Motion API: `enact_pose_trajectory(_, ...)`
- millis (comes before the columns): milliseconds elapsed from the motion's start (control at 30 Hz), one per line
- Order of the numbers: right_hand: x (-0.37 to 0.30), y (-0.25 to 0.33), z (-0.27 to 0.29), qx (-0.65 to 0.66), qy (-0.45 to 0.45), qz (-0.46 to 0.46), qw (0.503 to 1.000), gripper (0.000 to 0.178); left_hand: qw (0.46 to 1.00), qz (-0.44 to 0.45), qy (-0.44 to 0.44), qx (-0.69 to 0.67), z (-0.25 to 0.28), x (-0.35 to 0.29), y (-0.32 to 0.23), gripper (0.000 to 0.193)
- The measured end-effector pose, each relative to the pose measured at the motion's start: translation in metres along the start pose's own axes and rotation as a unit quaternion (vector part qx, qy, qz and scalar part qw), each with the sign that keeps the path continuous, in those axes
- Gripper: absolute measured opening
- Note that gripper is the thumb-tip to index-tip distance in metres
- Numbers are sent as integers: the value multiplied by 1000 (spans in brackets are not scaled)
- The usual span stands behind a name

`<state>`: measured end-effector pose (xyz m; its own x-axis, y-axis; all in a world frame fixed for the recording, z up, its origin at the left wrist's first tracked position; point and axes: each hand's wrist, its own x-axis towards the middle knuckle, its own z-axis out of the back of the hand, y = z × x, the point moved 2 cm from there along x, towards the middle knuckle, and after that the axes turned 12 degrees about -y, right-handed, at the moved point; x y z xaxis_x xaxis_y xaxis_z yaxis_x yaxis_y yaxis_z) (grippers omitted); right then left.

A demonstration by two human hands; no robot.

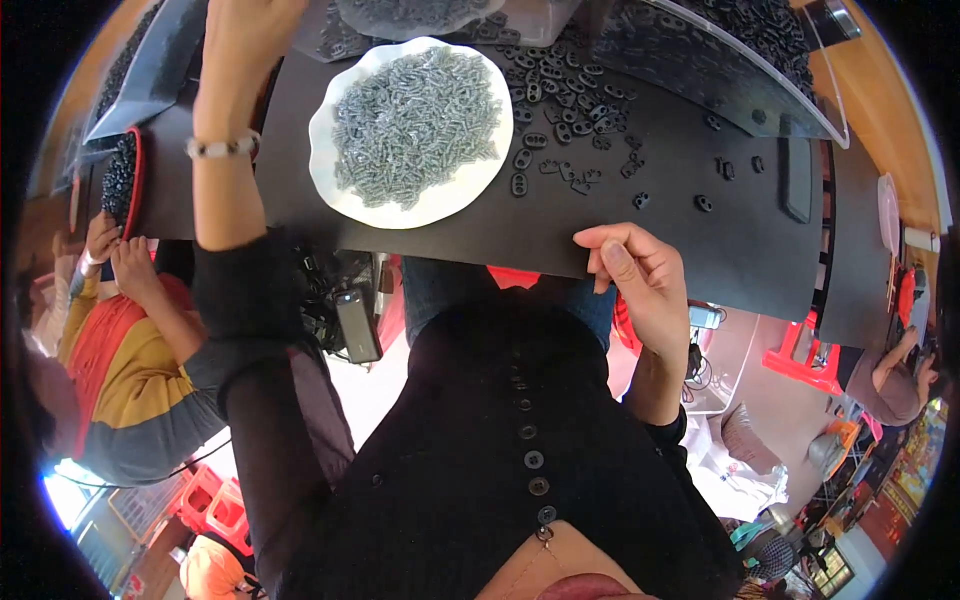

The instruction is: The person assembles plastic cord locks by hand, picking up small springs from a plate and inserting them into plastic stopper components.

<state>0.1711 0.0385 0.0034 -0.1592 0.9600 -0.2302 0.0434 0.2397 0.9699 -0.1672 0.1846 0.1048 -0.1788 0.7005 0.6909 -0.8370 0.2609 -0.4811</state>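
Note:
My left hand [252, 32] reaches to the far left, past the white plate, and the top edge of the picture cuts off its fingers. A bracelet [222, 148] circles that wrist. My right hand [640, 272] hovers at the table's near edge, index finger stretched out, the other fingers half curled and nothing visible between them. On the scalloped white plate [385, 214] lies a heap of small clear-grey cylindrical pieces [415, 120]. Small black oval parts with two holes [565, 105] are scattered right of the plate, and a few loose ones [704, 203] lie nearer my right hand.
A clear bin [740, 70] of black parts stands at the far right, and a translucent tray [150, 80] at the far left. Beside me on the left, a person's hands [120, 250] are at a red-rimmed container [135, 185] of dark pieces. A red stool [805, 360] stands at right.

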Motion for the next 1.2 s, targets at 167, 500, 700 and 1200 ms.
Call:
enact_pose_trajectory(167, 16, 3, -20, -156, -101, 50, 981, 17, 977, -118, -178, -16, 5, -68, -22, 10)
enact_pose_trajectory(500, 26, 9, -10, -359, -213, 195, 887, 13, 948, 155, 144, -239, 2, -203, -110, 14)
enact_pose_trajectory(700, 28, 2, -20, -390, -233, 239, 858, 15, 966, 134, 116, -186, 5, -195, -100, 15)
enact_pose_trajectory(1200, 36, 5, -27, -473, -200, 298, 805, 10, 987, 134, 85, 11, 13, -163, -53, 20)
